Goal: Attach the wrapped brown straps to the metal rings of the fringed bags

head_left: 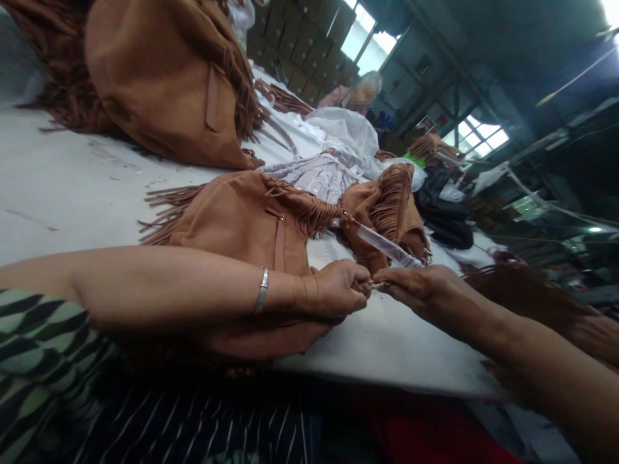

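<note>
Fringed bag (242,219), tan suede-like cloth, soft and slumped, lies flat on the white table (62,187), directly beyond the two hands. No brand, label or writing can be read on it. Long cut fringe hangs off its left edge and along its top seam; a flat strap tab with a small metal fitting runs down its front.

Left of the bag and farther back on the table: a second bag (164,77) of the same tan cloth, larger in view, fringed along its right side.

Nearer than the bag: left hand (336,289), forearm laid across the table edge, silver bangle (262,290) at the wrist, fingers curled shut around a small metal piece (376,284), too small to identify.

Just right of it: right hand (420,287), reaching in from the right, fingertips pinched tight on the same piece; the hands meet there.

Right of the bag: a plastic-wrapped strap (387,247), running back from the hands to a third fringed piece (387,206).
</note>
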### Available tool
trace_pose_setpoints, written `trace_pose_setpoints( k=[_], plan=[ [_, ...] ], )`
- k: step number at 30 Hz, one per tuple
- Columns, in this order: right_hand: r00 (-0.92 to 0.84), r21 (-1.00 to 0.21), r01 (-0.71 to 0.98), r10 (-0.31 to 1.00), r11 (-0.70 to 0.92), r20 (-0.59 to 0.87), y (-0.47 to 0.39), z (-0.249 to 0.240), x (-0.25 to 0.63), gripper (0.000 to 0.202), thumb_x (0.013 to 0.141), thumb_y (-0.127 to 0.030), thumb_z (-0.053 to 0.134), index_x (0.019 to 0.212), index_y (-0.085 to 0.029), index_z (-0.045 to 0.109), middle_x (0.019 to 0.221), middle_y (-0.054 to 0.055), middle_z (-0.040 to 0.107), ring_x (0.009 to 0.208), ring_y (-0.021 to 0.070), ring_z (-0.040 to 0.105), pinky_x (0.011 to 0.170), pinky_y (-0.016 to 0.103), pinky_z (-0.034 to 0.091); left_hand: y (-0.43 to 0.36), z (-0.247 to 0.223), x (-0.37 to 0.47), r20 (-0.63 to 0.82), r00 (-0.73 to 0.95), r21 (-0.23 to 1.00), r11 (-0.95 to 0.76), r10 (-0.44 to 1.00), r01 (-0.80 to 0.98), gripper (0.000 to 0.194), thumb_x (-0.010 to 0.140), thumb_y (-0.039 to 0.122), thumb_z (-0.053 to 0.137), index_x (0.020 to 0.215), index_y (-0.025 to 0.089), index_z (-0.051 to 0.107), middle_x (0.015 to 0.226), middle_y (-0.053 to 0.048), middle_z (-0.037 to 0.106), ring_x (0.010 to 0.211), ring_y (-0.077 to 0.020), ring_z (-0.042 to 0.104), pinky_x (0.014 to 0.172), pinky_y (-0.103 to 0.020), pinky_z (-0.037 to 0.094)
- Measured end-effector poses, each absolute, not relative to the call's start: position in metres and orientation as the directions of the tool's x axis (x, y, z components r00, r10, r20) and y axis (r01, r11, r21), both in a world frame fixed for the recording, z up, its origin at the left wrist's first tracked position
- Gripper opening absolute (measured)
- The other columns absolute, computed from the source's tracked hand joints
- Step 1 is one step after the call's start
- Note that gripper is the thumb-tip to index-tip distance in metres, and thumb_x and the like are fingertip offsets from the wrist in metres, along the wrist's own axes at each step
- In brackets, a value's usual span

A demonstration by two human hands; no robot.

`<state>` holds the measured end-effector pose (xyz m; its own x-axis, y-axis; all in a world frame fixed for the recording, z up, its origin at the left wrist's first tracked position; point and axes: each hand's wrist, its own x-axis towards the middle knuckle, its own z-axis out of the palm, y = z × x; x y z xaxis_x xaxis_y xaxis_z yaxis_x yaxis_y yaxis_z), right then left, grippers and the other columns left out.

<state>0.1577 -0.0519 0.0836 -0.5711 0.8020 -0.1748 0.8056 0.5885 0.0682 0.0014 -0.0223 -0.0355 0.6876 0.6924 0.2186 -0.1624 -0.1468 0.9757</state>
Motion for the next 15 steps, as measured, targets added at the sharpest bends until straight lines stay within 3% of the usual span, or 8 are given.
trace_pose_setpoints(
  k=[5,8,12,15],
  plan=[
    [-0.38,-0.316,0.906,0.869,0.281,-0.316,-0.053,0.086,0.154,0.029,0.086,-0.032,0.05,0.089,-0.015,0.073,0.059,0.002,0.061,0.05,0.0106,0.053,0.044,0.019,0.039,-0.023,-0.037,0.0,0.292,0.737,0.928,0.005,0.61,-0.371,0.013,0.055,0.009,0.046,0.066,0.014,0.052,0.051,0.008,0.043,0.043,-0.0044,0.038,0.043,-0.016,0.03],
    [-0.324,-0.384,0.907,0.867,0.171,-0.38,-0.057,0.091,0.152,0.032,0.085,-0.04,0.054,0.085,-0.013,0.073,0.055,0.001,0.058,0.046,0.0096,0.049,0.039,0.017,0.037,-0.017,-0.034,-0.004,0.261,0.826,0.886,0.215,0.499,-0.41,0.013,0.058,0.011,0.054,0.071,0.013,0.055,0.053,0.006,0.048,0.042,-0.0056,0.042,0.042,-0.017,0.033],
    [-0.305,-0.438,0.886,0.902,0.152,-0.305,-0.054,0.093,0.153,0.035,0.085,-0.044,0.055,0.085,-0.013,0.072,0.053,0.001,0.055,0.043,0.0091,0.047,0.037,0.017,0.037,-0.005,-0.025,-0.013,0.197,0.937,0.827,0.464,0.288,-0.316,0.014,0.062,0.012,0.062,0.076,0.011,0.06,0.059,0.0,0.058,0.048,-0.009,0.052,0.048,-0.02,0.041],
    [-0.34,-0.489,0.856,0.893,0.165,-0.294,-0.044,0.091,0.159,0.035,0.085,-0.045,0.057,0.087,-0.013,0.071,0.054,0.0,0.055,0.044,0.0091,0.047,0.037,0.017,0.038,0.004,-0.023,-0.015,0.154,0.956,0.79,0.551,0.249,-0.271,0.015,0.061,0.01,0.064,0.076,0.01,0.061,0.065,-0.002,0.061,0.054,-0.0101,0.057,0.055,-0.021,0.046]
  ],
)
